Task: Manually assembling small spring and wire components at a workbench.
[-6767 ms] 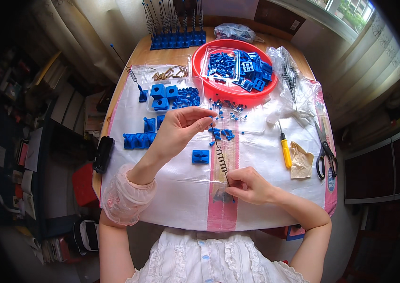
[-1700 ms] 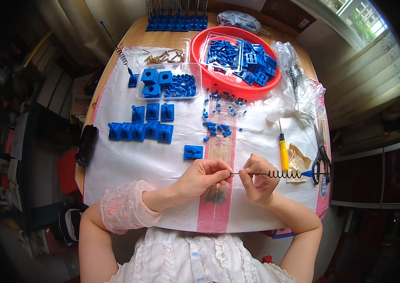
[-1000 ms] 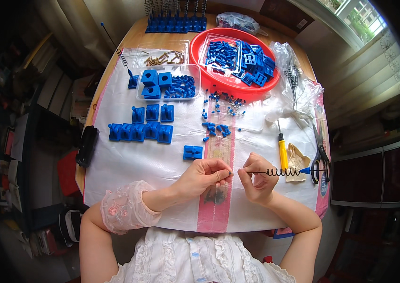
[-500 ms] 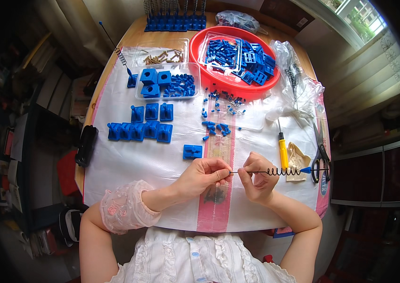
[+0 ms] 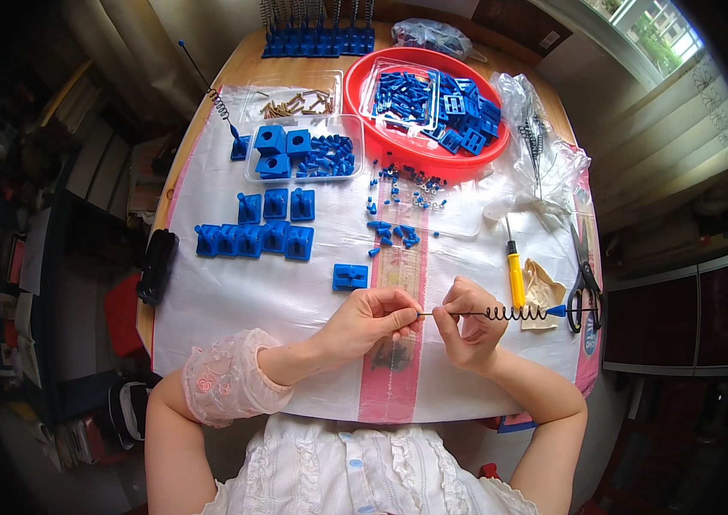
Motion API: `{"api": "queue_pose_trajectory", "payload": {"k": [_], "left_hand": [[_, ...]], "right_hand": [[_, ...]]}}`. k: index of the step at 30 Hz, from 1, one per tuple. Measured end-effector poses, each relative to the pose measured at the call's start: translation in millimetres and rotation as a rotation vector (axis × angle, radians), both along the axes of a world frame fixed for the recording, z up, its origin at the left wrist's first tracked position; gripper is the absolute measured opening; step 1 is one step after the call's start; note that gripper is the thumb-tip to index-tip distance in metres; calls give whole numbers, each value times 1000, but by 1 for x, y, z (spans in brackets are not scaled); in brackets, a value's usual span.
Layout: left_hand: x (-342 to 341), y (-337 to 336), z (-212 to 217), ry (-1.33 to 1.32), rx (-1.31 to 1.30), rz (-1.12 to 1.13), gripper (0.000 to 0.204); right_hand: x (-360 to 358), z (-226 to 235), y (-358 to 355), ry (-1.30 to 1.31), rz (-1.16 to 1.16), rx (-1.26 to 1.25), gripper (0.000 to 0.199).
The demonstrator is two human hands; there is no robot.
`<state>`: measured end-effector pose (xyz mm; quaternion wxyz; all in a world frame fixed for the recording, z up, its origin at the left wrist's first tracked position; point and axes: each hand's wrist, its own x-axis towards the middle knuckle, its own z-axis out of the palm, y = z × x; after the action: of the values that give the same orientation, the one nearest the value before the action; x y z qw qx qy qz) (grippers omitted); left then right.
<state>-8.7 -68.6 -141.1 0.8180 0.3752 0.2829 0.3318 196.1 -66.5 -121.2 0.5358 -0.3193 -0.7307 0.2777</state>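
Level above the table's near middle is a black coil-spring rod (image 5: 514,314), with a blue cone (image 5: 557,310) on its right part. My right hand (image 5: 470,323) pinches the straight wire just left of the coil. At the rod's left end, my left hand (image 5: 371,324) is closed, thumb against forefinger, on a small dark tip piece (image 5: 416,315) that the fingers mostly cover. Just beyond my left hand lies a blue base block (image 5: 350,276). Several more blue blocks (image 5: 274,236) stand in two rows farther left.
A red basin (image 5: 501,159) holds blue parts; a clear box (image 5: 355,172) holds cubes and cones. Small caps and nuts (image 5: 428,193) lie scattered mid-table. To the right are a yellow-handled screwdriver (image 5: 516,279), scissors (image 5: 585,283) and a plastic bag (image 5: 563,167). One assembled spring piece (image 5: 239,146) stands at left.
Hardly anything differs. Both hands keep their pinch on the rod, and its right end with the blue cone looks barely shifted.
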Motion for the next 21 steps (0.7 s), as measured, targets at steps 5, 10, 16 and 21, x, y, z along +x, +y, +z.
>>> {"api": "queue_pose_trajectory", "payload": {"k": [5, 10, 16, 21], "left_hand": [[0, 0, 0, -5, -10, -2, 12], [0, 0, 2, 13, -21, -10, 12], [-1, 1, 1, 9, -18, -14, 11], [-1, 1, 0, 16, -13, -16, 11]], "right_hand": [[1, -1, 0, -1, -1, -12, 22], [0, 0, 0, 2, -4, -14, 22], [0, 1, 0, -5, -7, -19, 22], [1, 0, 0, -3, -4, -19, 22]]}}
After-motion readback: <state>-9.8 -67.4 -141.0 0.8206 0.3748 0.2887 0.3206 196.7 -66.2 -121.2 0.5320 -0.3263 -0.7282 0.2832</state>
